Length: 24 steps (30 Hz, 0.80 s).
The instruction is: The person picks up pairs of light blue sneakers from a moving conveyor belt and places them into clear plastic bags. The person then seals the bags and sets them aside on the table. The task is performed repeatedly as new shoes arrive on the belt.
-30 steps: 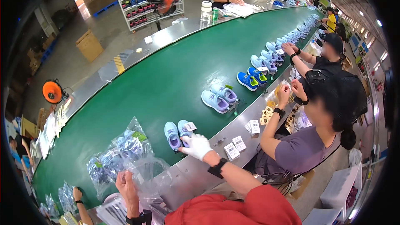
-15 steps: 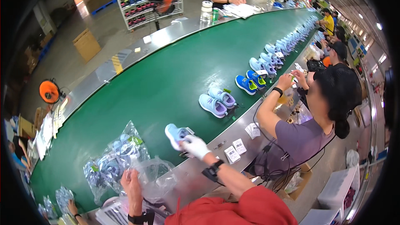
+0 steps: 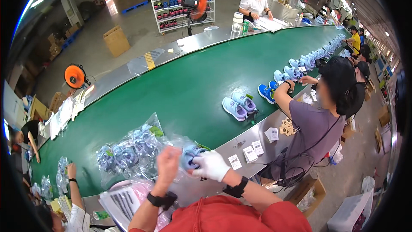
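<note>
My right hand (image 3: 213,166), in a white glove, grips a light blue sneaker (image 3: 188,158) at the near edge of the green belt (image 3: 180,90). My bare left hand (image 3: 168,163) is close by on the sneaker's left, smeared by motion, with its fingers drawn together on a clear plastic bag (image 3: 177,141). The bag's film spreads up behind and over part of the sneaker. Left of my hands lie several bagged light blue sneakers (image 3: 143,139) on the belt. A loose pair of light blue and lilac sneakers (image 3: 239,105) stands farther right.
White printed cards (image 3: 250,154) lie on the metal ledge to my right. There a co-worker in a purple shirt (image 3: 315,120) reaches toward blue sneakers (image 3: 266,93). Another co-worker's hand (image 3: 71,171) touches bagged shoes at left. Printed sheets in plastic (image 3: 122,204) lie below my left forearm.
My hands have come together: the right brought the sneaker to the bag at my left hand. The view has shifted. The purple-shirted co-worker's hands moved toward the blue sneakers.
</note>
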Tool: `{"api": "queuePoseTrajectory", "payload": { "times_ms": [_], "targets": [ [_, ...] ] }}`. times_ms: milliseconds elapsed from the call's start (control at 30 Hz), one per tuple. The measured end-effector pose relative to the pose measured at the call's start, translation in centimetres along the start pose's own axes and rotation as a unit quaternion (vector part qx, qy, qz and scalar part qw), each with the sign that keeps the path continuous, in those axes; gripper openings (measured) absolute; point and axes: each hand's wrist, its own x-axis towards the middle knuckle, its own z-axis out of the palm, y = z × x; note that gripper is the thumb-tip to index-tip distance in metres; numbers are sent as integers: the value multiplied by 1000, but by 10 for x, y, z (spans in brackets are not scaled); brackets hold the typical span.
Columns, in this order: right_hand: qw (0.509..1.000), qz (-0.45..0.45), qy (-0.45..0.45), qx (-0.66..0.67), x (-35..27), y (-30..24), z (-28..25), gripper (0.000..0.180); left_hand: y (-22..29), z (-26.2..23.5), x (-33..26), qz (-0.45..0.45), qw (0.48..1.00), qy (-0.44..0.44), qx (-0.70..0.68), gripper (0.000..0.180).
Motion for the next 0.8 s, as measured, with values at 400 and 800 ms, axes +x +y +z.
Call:
{"api": "queuePoseTrajectory", "payload": {
  "times_ms": [400, 800],
  "targets": [
    [936, -331, -103, -61, 4, -34, 36, 27, -6, 23, 3, 122, 943, -251, 184, 12],
    [990, -25, 71, -119, 54, 21, 72, 43, 9, 24, -74, 220, 915, -309, 138, 7]
  ]
}}
